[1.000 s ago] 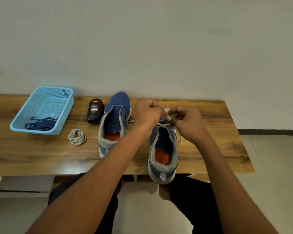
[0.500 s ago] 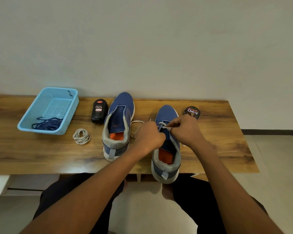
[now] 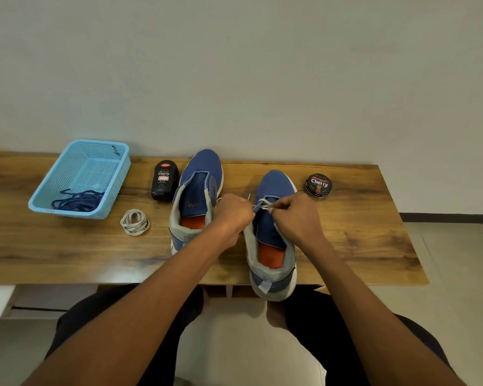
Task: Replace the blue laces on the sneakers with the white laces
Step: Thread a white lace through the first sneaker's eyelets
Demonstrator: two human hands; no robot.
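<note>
Head view: a basket (image 3: 115,174) holding blue laces (image 3: 78,201), a polish bottle (image 3: 164,180), a tin (image 3: 318,185) and one coiled white lace (image 3: 134,222) are sitting around two sneakers (image 3: 197,196) on the table (image 3: 360,240) (toes pointing toward the wall). Left hand (image 3: 230,215) and right hand (image 3: 297,215), fingers curled, are pinching a second white lace (image 3: 262,203) over the right sneaker (image 3: 272,238).

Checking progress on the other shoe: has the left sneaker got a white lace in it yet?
No, the left sneaker shows no lace at all, and a coiled white lace lies on the table.
</note>
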